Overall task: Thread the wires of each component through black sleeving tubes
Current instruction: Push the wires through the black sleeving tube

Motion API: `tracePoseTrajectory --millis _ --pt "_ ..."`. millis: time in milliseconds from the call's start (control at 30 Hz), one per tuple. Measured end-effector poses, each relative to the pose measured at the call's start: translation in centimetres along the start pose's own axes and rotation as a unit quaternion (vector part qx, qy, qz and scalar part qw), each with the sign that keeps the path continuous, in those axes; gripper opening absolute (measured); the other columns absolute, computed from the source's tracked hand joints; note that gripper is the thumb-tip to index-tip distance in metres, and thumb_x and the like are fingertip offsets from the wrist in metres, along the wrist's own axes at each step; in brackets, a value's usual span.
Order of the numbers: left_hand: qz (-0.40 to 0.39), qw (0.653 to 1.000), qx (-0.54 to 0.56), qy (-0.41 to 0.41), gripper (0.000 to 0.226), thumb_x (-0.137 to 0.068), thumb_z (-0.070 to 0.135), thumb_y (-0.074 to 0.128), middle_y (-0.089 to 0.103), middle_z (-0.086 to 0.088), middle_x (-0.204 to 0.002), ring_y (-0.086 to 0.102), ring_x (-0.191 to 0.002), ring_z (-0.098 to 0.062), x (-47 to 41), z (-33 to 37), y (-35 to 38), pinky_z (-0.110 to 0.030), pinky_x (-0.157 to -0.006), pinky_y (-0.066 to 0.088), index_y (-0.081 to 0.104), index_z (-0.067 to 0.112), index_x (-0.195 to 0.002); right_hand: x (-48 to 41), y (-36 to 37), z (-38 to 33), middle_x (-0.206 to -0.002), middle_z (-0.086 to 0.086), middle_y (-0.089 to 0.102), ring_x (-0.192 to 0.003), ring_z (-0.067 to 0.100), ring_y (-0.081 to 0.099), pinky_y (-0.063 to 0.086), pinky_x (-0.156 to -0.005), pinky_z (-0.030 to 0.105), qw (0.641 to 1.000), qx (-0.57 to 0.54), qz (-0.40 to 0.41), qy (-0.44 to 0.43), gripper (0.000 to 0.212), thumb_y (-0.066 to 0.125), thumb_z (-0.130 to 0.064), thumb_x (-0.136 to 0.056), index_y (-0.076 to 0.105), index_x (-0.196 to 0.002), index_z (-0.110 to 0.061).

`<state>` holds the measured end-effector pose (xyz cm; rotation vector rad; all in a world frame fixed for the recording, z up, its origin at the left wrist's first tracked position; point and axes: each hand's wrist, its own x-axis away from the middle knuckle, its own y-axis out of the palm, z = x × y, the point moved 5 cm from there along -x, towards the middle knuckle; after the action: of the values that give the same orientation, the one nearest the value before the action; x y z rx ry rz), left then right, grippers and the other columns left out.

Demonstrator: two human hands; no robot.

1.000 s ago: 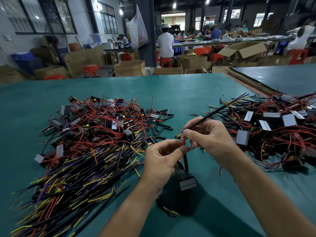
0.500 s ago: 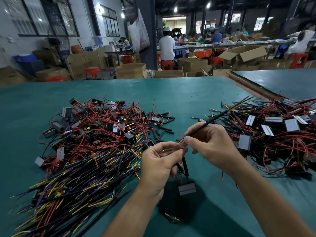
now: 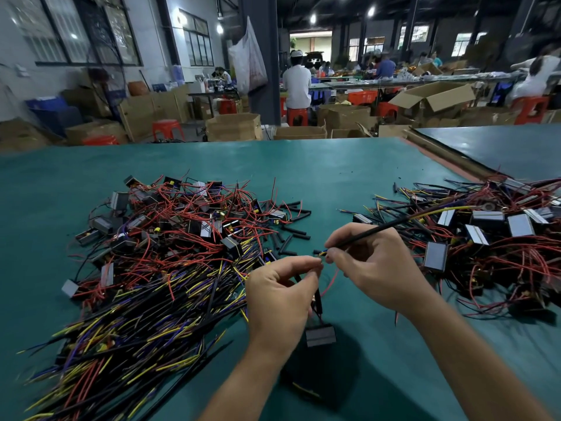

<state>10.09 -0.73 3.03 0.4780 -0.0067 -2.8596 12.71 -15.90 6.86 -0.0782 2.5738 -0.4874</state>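
The black sleeving tube, pinched in the right hand above the green table, meets wire tips pinched by the left hand. This dangling component looks barely begun, and the right heap likely waits.

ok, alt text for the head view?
The right hand pinches a thin black sleeving tube while the left hand pinches coloured wire ends at its mouth, above a green table; a small grey box component dangles below. Tangled piles of wired components flank them.
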Motion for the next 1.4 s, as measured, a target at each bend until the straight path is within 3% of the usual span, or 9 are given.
tracePoseTrajectory --millis 167,333,433,500,733,1000,1200,1333,1400 --pt "0.003 0.997 -0.060 0.058 0.018 -0.078 0.009 0.075 0.073 0.008 -0.068 0.052 -0.044 -0.014 0.3 0.5 0.1 -0.036 -0.044 0.045 0.079 0.027 -0.079 0.0 -0.2 -0.1 -0.065 -0.003 0.067 -0.056 0.022 0.060 0.048 -0.050 0.027 1.000 0.024 0.005 -0.015 0.016 0.069 -0.004 -0.082 0.070 -0.077 -0.019" --pt "-0.024 1.000 0.010 -0.009 0.022 -0.077 0.001 0.076 0.068 0.002 -0.056 0.048 -0.034 -0.010 0.0 0.2 0.2 -0.016 -0.038 0.036 0.078 0.021 -0.068 0.0 -0.3 -0.2 -0.065 -0.010 0.065 -0.054 0.021 0.057 0.046 -0.050 0.025 1.000 0.014 0.012 -0.020 0.016 0.070 -0.003 -0.081 0.070 -0.077 -0.018" --pt "-0.043 0.996 0.050 -0.052 0.014 -0.074 0.005 0.079 0.064 -0.008 -0.050 0.044 -0.031 -0.012 -0.3 -0.1 0.4 -0.016 -0.038 0.035 0.077 0.016 -0.066 0.1 -0.3 -0.2 -0.066 -0.009 0.065 -0.056 0.026 0.057 0.047 -0.050 0.032 1.000 0.004 0.014 -0.024 0.016 0.070 -0.002 -0.081 0.070 -0.078 -0.018" --pt "-0.059 0.992 0.079 -0.072 0.003 -0.071 0.016 0.078 0.067 -0.022 -0.061 0.044 -0.033 -0.014 -0.3 0.0 0.6 -0.018 -0.038 0.036 0.078 0.015 -0.068 0.1 -0.3 -0.3 -0.067 -0.006 0.066 -0.055 0.028 0.056 0.048 -0.050 0.037 1.000 0.001 0.010 -0.027 0.015 0.071 -0.004 -0.082 0.070 -0.079 -0.019" --pt "-0.079 0.985 0.104 -0.112 0.018 -0.086 0.013 0.069 0.075 -0.009 -0.077 0.049 -0.038 -0.009 -0.3 -0.3 0.5 -0.017 -0.039 0.039 0.076 0.011 -0.069 0.3 -0.2 -0.5 -0.070 -0.004 0.066 -0.057 0.031 0.057 0.050 -0.053 0.048 0.999 -0.006 -0.001 -0.031 0.017 0.072 -0.004 -0.083 0.070 -0.080 -0.020" --pt "-0.065 0.993 0.075 -0.055 0.014 -0.075 0.000 0.078 0.062 -0.004 -0.052 0.051 -0.038 -0.010 -0.2 0.0 0.5 -0.017 -0.039 0.041 0.070 0.010 -0.068 0.4 0.2 -0.9 -0.067 -0.010 0.065 -0.057 0.024 0.058 0.050 -0.054 0.034 1.000 -0.005 -0.004 -0.027 0.016 0.071 -0.001 -0.081 0.070 -0.079 -0.017" --pt "-0.044 0.999 0.019 0.012 0.011 -0.077 0.006 0.079 0.064 0.002 -0.053 0.049 -0.039 -0.009 -0.2 0.3 0.3 -0.020 -0.040 0.042 0.075 0.014 -0.071 0.3 0.2 -0.6 -0.070 0.002 0.066 -0.060 0.032 0.059 0.050 -0.053 0.046 1.000 -0.012 -0.013 -0.019 0.017 0.068 -0.002 -0.084 0.069 -0.079 -0.018" --pt "-0.038 0.998 -0.014 0.053 0.007 -0.076 0.020 0.080 0.065 0.003 -0.055 0.052 -0.041 -0.010 0.1 1.0 0.2 -0.029 -0.041 0.044 0.075 0.019 -0.071 0.1 -0.1 -0.3 -0.069 0.002 0.069 -0.057 0.014 0.061 0.053 -0.057 0.035 0.999 0.005 -0.046 -0.004 0.016 0.066 -0.005 -0.087 0.069 -0.079 -0.019" --pt "-0.036 0.998 -0.019 0.055 0.010 -0.079 0.014 0.077 0.063 0.004 -0.052 0.052 -0.040 -0.010 -0.1 0.8 0.1 -0.026 -0.042 0.044 0.074 0.017 -0.071 0.0 -0.1 0.1 -0.068 -0.001 0.070 -0.057 0.007 0.060 0.052 -0.058 0.026 0.998 0.014 -0.065 0.006 0.014 0.066 -0.008 -0.088 0.068 -0.080 -0.019"
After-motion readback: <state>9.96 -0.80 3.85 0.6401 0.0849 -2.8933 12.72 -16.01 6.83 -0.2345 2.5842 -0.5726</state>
